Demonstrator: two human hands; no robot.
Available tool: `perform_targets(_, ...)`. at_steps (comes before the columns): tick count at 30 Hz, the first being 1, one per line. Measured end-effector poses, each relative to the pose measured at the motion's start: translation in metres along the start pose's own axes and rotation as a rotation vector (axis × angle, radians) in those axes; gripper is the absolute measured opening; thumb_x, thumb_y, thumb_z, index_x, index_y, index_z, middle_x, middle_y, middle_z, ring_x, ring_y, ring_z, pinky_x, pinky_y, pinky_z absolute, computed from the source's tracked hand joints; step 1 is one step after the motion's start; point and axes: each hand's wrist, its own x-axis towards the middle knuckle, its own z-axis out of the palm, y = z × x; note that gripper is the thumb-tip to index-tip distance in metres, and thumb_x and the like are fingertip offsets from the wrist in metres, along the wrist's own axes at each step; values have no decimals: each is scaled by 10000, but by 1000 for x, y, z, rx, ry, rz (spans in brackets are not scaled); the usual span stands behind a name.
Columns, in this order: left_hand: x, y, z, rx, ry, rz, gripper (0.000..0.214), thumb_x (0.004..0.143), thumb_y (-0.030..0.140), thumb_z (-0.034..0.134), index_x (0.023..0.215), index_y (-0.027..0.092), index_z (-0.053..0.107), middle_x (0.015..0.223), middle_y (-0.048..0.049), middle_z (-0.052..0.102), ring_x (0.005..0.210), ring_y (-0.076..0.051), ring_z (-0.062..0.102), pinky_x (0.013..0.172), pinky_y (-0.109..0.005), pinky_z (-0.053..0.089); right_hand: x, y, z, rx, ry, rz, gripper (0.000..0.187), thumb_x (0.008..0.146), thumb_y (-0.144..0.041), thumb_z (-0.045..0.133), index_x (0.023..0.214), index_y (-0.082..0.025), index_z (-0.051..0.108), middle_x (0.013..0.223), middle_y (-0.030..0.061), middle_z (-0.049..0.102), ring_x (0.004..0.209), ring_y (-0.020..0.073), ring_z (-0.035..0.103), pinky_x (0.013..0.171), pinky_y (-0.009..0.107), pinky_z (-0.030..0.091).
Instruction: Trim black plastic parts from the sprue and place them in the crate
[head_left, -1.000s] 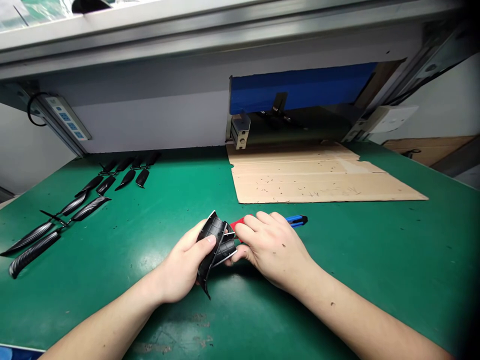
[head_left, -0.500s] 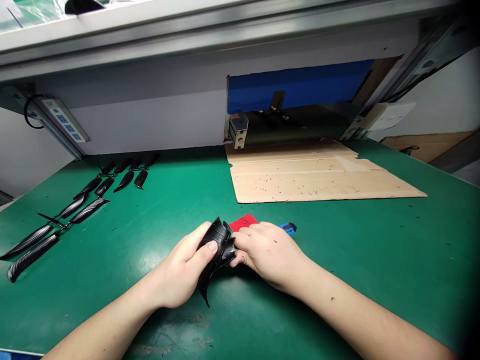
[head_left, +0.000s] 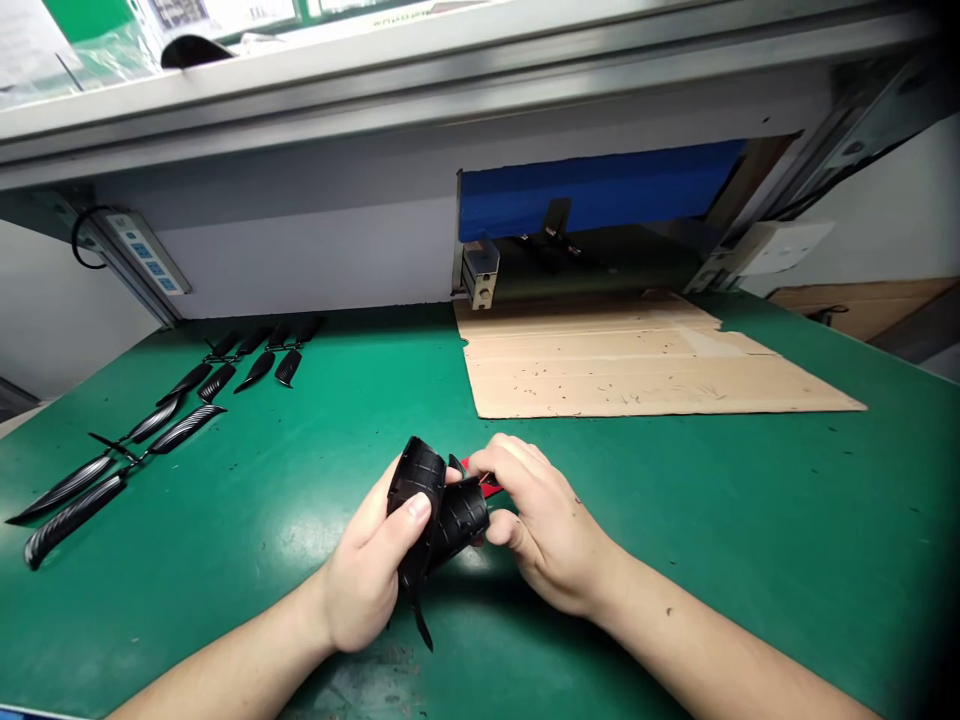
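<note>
My left hand (head_left: 367, 560) is wrapped around black curved plastic parts (head_left: 417, 475), its thumb pressed on their ribbed inner side. They cross each other, and a thin pointed end hangs below. My right hand (head_left: 559, 540) is close at their right edge, fingers curled. Between its fingers shows a red piece (head_left: 490, 489), seemingly the tag of a utility knife whose handle is hidden behind the hand. A small glint by the index fingertip may be its blade, at the edge of the right-hand part.
Several black blade-shaped parts (head_left: 184, 428) joined by thin runners lie along the left of the green table (head_left: 315, 470). A cardboard sheet (head_left: 570, 375) with small black scraps lies at the back right. Behind stand a metal bracket (head_left: 480, 273) and a power strip (head_left: 146, 250).
The black parts have turned, showing more of their ribbed insides. My right hand has rotated and opened a little between thumb and index finger. The blue handle end is now out of sight.
</note>
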Motion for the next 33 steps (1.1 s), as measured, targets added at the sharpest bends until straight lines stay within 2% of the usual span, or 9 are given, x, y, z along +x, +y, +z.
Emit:
perform_targets(7,-1,2,-2,50,46,98,374,945,455,453,1213,204,518,899,-40,605,582,-113,479,798,-311,472,3,3,-14,405,-277,16,610,942,-717,312,670,-180,405,615,-23,372,564,131,334,535,254,260)
perform_targets(11,-1,3,-4,27,38,147,351,956,443,444,1209,212,519,1137,-70,562,908,-185,548,886,-310,445,6,3,-28,495,-189,67,651,896,-771,332,712,-169,498,643,-8,426,584,135,356,549,253,289)
perform_targets(16,4,6,-6,49,19,111,343,958,439,449,1211,210,488,1109,-65,572,961,-202,534,877,-312,424,6,6,-28,289,2,122,333,958,-509,553,867,-191,589,743,6,547,656,148,469,612,255,363)
perform_targets(19,9,9,-7,3,-31,98,289,959,394,461,1182,212,486,1076,-52,583,966,-199,531,870,-310,414,5,7,-27,77,144,-10,376,966,-435,569,694,-177,541,629,-5,494,591,139,442,570,257,337)
perform_targets(21,11,11,-7,-11,-59,76,258,957,359,472,1174,220,486,1071,-40,586,974,-192,530,862,-297,410,4,4,-26,-72,201,-163,324,916,-473,635,802,-174,589,719,23,534,644,158,469,601,272,352)
perform_targets(24,11,14,-5,27,-129,-1,267,944,301,505,1203,254,465,1028,-11,599,964,-170,541,854,-279,412,2,-4,-23,-307,110,-369,216,962,-399,576,998,-188,607,1117,117,566,799,202,518,689,322,373)
perform_targets(26,9,14,-4,74,-161,-26,314,936,284,521,1239,284,440,1030,1,602,972,-166,547,861,-279,419,1,-8,-19,-416,-9,-440,192,1004,-229,437,926,-184,606,1244,108,531,802,189,525,681,324,357)
perform_targets(29,6,14,-5,138,-148,-69,389,937,338,518,1302,328,383,991,12,610,877,-155,560,779,-272,445,0,-10,-14,-464,-110,-453,280,965,-99,347,823,-163,579,1179,87,575,769,171,536,653,309,350)
perform_targets(33,9,10,-12,166,-107,-45,413,959,490,402,1333,323,354,896,3,615,710,-158,567,666,-292,461,3,-2,-23,-373,-106,-330,195,959,-160,411,859,-175,578,1120,76,582,773,173,535,651,300,373)
